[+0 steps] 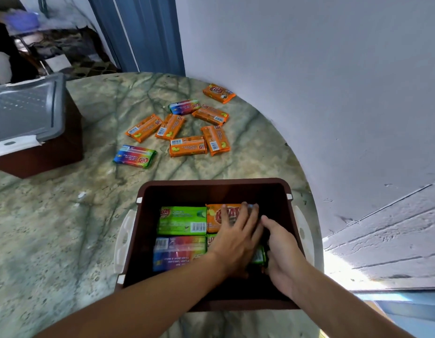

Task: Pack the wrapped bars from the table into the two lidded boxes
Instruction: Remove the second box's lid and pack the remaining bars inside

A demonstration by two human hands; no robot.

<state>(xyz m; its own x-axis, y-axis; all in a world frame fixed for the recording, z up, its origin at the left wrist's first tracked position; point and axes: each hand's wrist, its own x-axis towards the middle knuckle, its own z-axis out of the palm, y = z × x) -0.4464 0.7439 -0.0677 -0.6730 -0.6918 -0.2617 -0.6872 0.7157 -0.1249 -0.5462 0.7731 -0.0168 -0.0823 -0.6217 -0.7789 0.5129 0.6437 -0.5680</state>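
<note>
Hands in open box (212,185), near edge of table (65,215). Left hand (236,236) flat, fingers straight, pressing orange bar (217,217) and green one beneath. Right hand (281,250) beside it at right wall, fingers tucked down; grip unclear. Green bar (182,220) and rainbow bar (178,251) packed at left. Loose bars (187,146) scattered farther out. Lidded box (28,113) far left.

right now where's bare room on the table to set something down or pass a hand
Bare marble table lies left of the open box, between it and the lidded box, bordered behind by the rainbow bar. Crowded: the far centre, where loose orange bars cluster, and inside the open box, where the left hand and right hand sit over packed bars.
</note>
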